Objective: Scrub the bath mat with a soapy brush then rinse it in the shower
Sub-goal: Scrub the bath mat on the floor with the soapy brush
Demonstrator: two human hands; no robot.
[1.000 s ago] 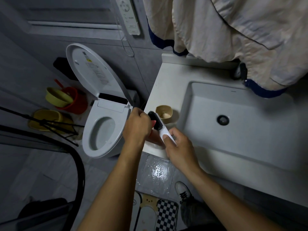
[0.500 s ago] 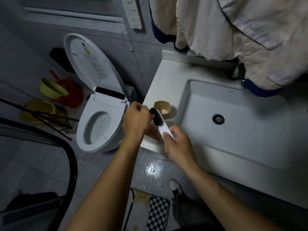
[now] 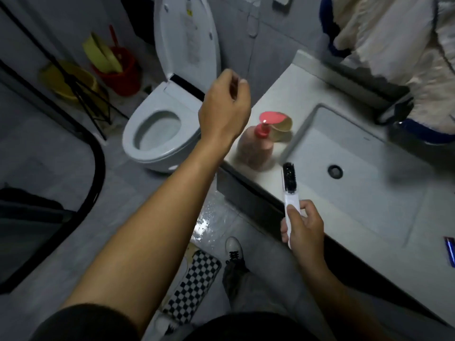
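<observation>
There is one brush (image 3: 288,175), one pink pump bottle (image 3: 256,153), one tan cup (image 3: 284,124), one toilet (image 3: 138,143), one sink (image 3: 369,193), one checkered mat (image 3: 197,279) and one red bucket (image 3: 123,75); the blurred yellow basins (image 3: 61,80) at upper left look like two.

light: dim, cool | glare: wet floor tile (image 3: 204,225) | blur: motion smear (worst on soap bottle (image 3: 258,148)) | edges: bowed

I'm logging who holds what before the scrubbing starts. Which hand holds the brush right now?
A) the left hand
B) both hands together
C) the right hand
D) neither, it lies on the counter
C: the right hand grips the brush by its white handle, while the left hand is up in the air, apart from it.
</observation>
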